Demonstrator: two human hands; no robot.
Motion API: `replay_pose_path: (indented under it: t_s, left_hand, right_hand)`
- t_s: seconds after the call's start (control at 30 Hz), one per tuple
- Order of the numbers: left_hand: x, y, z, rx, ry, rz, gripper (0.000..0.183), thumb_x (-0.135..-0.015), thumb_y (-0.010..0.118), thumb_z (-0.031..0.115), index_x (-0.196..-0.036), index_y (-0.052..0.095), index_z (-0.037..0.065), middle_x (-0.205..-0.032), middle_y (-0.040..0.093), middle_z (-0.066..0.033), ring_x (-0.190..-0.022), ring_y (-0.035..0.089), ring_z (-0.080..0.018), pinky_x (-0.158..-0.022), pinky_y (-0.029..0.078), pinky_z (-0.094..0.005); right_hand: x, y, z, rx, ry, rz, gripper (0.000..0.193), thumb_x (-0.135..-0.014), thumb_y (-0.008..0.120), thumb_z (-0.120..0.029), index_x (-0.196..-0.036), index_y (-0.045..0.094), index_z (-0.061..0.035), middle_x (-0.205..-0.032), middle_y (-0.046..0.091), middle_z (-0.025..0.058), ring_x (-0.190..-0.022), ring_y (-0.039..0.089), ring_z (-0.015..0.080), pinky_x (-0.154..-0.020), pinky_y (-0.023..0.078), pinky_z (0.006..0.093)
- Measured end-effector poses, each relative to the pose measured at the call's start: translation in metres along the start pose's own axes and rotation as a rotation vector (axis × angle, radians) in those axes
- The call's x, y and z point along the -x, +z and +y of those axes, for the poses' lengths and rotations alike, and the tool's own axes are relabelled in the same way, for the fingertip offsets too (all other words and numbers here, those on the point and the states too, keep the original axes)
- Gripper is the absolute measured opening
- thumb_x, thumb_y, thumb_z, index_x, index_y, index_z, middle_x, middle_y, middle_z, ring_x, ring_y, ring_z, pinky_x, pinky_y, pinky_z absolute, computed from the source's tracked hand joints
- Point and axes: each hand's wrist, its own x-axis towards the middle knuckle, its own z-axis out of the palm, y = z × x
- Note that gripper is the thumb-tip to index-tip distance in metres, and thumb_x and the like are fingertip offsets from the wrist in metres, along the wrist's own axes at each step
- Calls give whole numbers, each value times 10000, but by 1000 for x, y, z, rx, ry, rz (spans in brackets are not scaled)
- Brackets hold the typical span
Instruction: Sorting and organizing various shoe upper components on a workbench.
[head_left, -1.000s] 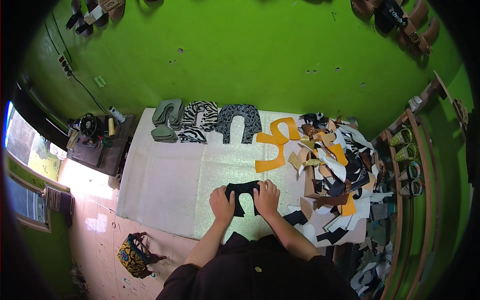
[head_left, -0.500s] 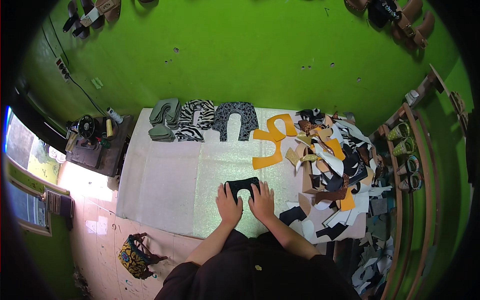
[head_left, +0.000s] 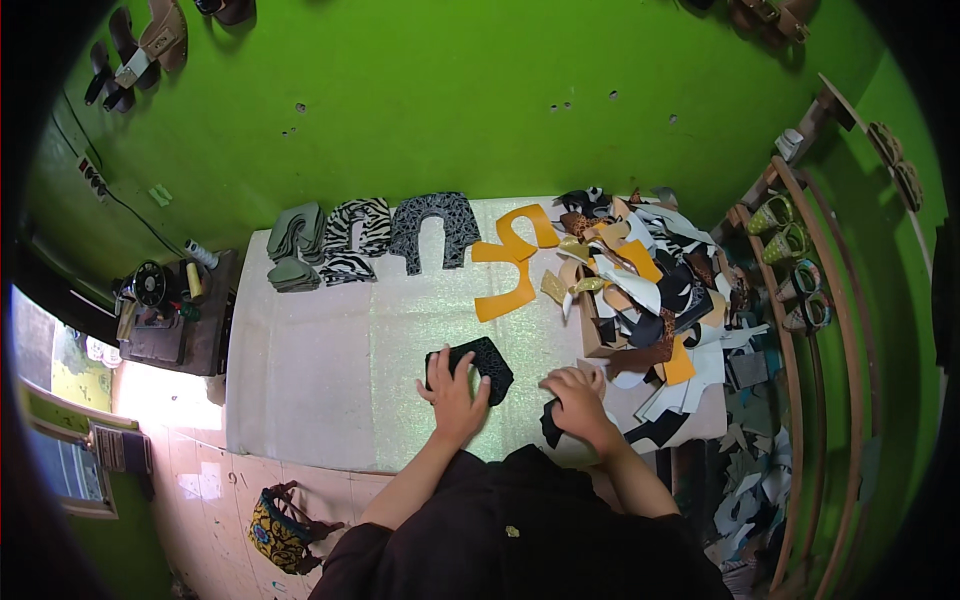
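Note:
My left hand [head_left: 457, 402] rests with spread fingers on a dark, patterned curved cut piece [head_left: 487, 362], which lies turned at an angle on the pale table. To its right, my right hand [head_left: 582, 408] has bent fingers closed on a black cut piece [head_left: 550, 426], partly hidden under the palm. Beyond my hands lie two yellow-orange curved pieces [head_left: 505, 303]. Farther back stand stacks of cut pieces: a grey-and-black patterned arch-shaped stack [head_left: 405, 240], a zebra-striped stack [head_left: 345, 225] and a grey-green stack [head_left: 293, 235].
A heap of mixed offcuts [head_left: 650, 290] spills over a cardboard box [head_left: 597, 340] on the table's right side. A wooden rack [head_left: 835, 280] holding sandals [head_left: 790, 245] stands beyond it. At left is a sewing machine table [head_left: 165, 335]; a patterned stool [head_left: 280, 525] stands on the floor.
Both hands were on the dark patterned piece; my right hand has moved off it to the black piece at right. The patterned piece has turned under my left hand. The view has shifted.

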Motion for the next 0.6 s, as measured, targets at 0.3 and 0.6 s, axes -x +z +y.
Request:
replay_pose_path:
  t_s: [0.3, 0.6]
  left_hand:
    - [11, 8, 32, 139, 168, -86, 321, -768, 623, 254, -1069, 579, 150, -1288, 382, -164, -1239, 296, -332, -972, 127, -567]
    - [-5, -9, 29, 273, 204, -98, 362, -739, 645, 236, -1067, 559, 110, -1206, 444, -127, -1169, 379, -304, -976, 223, -444]
  right_hand:
    - [39, -8, 17, 171, 200, -22, 350, -652, 624, -86, -998, 580, -113, -1058, 537, 56, -1096, 454, 246, -963, 163, 642]
    - [26, -10, 2, -24, 284, 285, 173, -736, 624, -117, -900, 590, -72, -856, 613, 75, -887, 573, 224, -972, 250, 514]
